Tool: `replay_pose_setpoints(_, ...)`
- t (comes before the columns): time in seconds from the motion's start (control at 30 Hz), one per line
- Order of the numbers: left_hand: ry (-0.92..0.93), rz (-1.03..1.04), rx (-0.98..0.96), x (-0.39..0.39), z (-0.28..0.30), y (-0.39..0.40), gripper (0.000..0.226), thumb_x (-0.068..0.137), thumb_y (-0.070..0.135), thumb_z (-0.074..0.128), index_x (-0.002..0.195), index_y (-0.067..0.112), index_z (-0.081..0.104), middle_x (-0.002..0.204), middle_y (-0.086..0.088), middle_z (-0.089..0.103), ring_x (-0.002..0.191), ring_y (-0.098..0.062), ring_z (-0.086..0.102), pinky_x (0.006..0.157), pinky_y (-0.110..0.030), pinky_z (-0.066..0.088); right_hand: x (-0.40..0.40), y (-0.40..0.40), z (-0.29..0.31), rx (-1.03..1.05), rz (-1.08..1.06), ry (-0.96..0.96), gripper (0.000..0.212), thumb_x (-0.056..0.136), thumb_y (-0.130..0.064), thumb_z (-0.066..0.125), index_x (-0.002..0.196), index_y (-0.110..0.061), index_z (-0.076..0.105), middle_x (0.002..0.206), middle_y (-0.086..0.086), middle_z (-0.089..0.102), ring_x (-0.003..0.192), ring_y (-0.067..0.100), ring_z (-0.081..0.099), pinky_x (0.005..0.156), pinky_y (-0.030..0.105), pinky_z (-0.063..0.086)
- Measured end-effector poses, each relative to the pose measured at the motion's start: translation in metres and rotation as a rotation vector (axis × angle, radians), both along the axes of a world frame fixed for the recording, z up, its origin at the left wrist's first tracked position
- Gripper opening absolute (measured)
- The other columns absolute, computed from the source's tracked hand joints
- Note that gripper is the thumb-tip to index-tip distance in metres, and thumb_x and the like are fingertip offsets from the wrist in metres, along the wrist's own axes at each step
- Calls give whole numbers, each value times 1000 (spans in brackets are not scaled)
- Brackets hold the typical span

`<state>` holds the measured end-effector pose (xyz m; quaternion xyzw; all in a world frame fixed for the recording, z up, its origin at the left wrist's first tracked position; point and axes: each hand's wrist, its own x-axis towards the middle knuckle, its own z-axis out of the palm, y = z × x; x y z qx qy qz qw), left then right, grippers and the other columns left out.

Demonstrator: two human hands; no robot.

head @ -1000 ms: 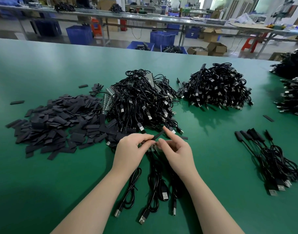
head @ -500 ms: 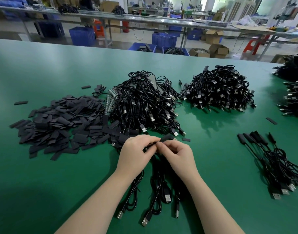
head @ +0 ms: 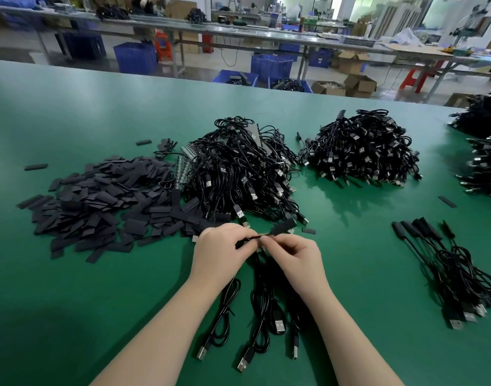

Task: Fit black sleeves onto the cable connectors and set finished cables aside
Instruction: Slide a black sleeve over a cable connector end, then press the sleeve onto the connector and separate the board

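Left hand [head: 220, 250] pinching thin black cable [head: 245, 242]; right hand [head: 295, 254] pinching same cable just behind flat black rubber sleeve [head: 283, 227] — prob. to brace connector while seating. Sleeve projects beyond rt fingertips [head: 265, 240], toward big tangled black cable heap [head: 238, 174] — clear of fingers. Finished cables w/ sleeves [head: 444, 260] well rt of heap.

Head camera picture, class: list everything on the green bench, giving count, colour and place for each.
Loose sleeves: one heap, black, left.
Unsleeved cables: one heap, black, centre.
Second cable heap: one, black, centre right.
Further heaps: two partly seen, black, far right edge.
Finished cables: small bundle, black, right.
Cables near the person: a few, black, between the arms.
Bench: one, green.
Sleeve: one, black, in grip.
Left hand: pinches the cable.
Right hand: pinches the sleeve end.
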<state>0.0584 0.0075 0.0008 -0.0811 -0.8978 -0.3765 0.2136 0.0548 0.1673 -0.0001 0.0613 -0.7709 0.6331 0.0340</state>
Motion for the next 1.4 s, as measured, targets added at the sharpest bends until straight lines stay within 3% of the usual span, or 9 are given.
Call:
replay_pose_setpoints(0.33,114,35,101,-1,3,-5,48,97,49,45,138,26,52,119,14,62,109,3,53,95,-28,44,-3,38,36,-591,-220,71,12,91,-22,65,83,-23,74,86,5,76,84,16,72,78,21,56)
replay_pose_setpoints(0.47,40,75,149,-3,-1,-10,36,97,28,53,133,28,55,101,27,57,98,8,53,86,-25,48,-12,92,49,136,-554,142,15,96,-30,62,93,-21,73,66,-14,67,62,0,60,58,16,48)
replay_pose_setpoints(0.6,-8,60,176,-6,-3,-7,33,97,23,54,129,28,58,97,27,58,95,6,54,83,-27,51,-12,136,41,971,-672,-67,31,101,-38,48,110,-19,71,86,7,69,72,31,61,61,32,45)
replay_pose_setpoints(0.77,-49,50,151,-7,-6,-6,30,97,22,54,125,30,63,99,25,59,94,8,54,75,-12,45,3,151,25,1435,-592,-128,39,102,-44,40,124,-22,63,116,8,65,103,32,61,73,36,40)
replay_pose_setpoints(0.9,-47,54,73,-7,-6,-5,28,96,21,55,121,27,67,95,23,59,83,10,53,67,-6,40,9,158,13,1668,-512,-244,44,97,-15,36,134,-35,48,141,-7,51,123,21,45,88,36,36)
replay_pose_setpoints(1.07,-97,38,-30,-7,-6,-5,35,95,24,56,129,25,61,86,20,54,78,0,48,76,-28,49,-2,179,26,1699,-555,-400,44,92,-7,41,125,-33,54,138,1,47,119,28,36,89,37,34)
replay_pose_setpoints(1.2,-125,38,-135,-9,-9,-4,35,95,34,55,127,24,64,99,11,60,97,-10,54,88,-32,47,-7,144,37,1373,-565,-25,39,89,-9,57,124,-23,66,129,10,62,113,36,52,88,41,42)
replay_pose_setpoints(1.27,-148,42,-217,-11,-11,-3,35,95,41,54,124,25,66,103,9,59,103,-12,53,92,-33,43,-6,104,40,1112,-373,120,32,91,-19,63,122,-20,69,120,8,68,106,33,59,86,41,49)
replay_pose_setpoints(1.4,-167,27,-262,-10,-12,-3,35,93,47,56,120,28,67,106,10,55,106,-12,51,92,-33,39,-9,23,30,903,94,-4,44,93,-45,60,133,-26,61,122,-1,60,111,18,56,94,28,44)
